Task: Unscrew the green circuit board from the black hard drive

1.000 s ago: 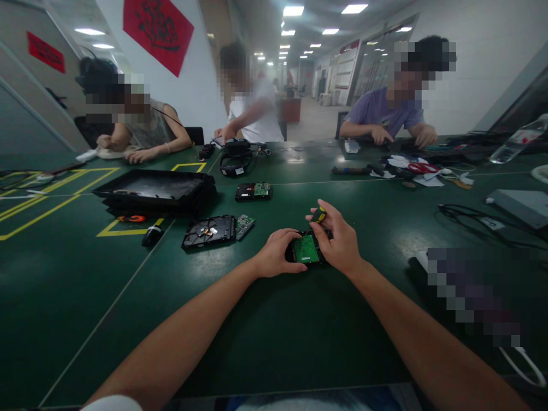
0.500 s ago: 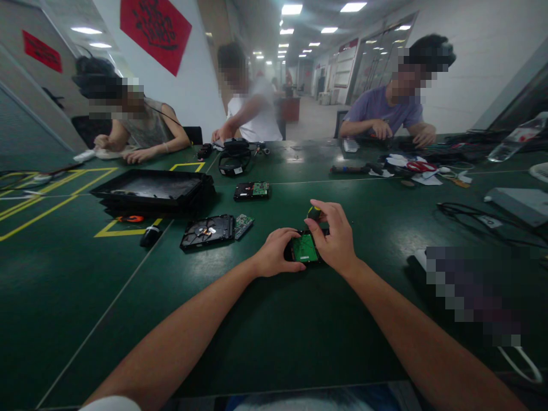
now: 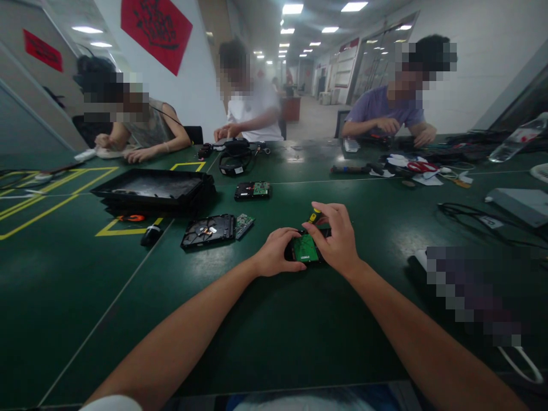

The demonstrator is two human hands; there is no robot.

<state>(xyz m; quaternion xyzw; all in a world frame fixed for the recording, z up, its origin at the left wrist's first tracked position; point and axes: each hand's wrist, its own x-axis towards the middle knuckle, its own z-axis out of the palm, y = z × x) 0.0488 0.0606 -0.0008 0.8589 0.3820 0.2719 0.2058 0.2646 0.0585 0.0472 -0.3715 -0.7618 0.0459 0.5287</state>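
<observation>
A black hard drive [image 3: 305, 249] with a green circuit board facing up lies on the green table [image 3: 265, 337] in front of me. My left hand [image 3: 276, 251] grips its left side, fingers curled over the edge. My right hand [image 3: 336, 238] is closed around a small screwdriver with a yellow and black handle [image 3: 314, 216], held upright over the drive's far right part. The screwdriver's tip is hidden behind my fingers.
An opened hard drive [image 3: 209, 230] with a loose green board [image 3: 244, 225] lies to the left, another drive [image 3: 252, 190] farther back. A black tray stack [image 3: 156, 190] and a mouse [image 3: 150, 234] sit at left. Three people work across the table. Cables and a grey box [image 3: 520, 204] lie right.
My right hand has lowered slightly with the screwdriver and its fingers have shifted around the handle. My left hand and the drive have stayed put.
</observation>
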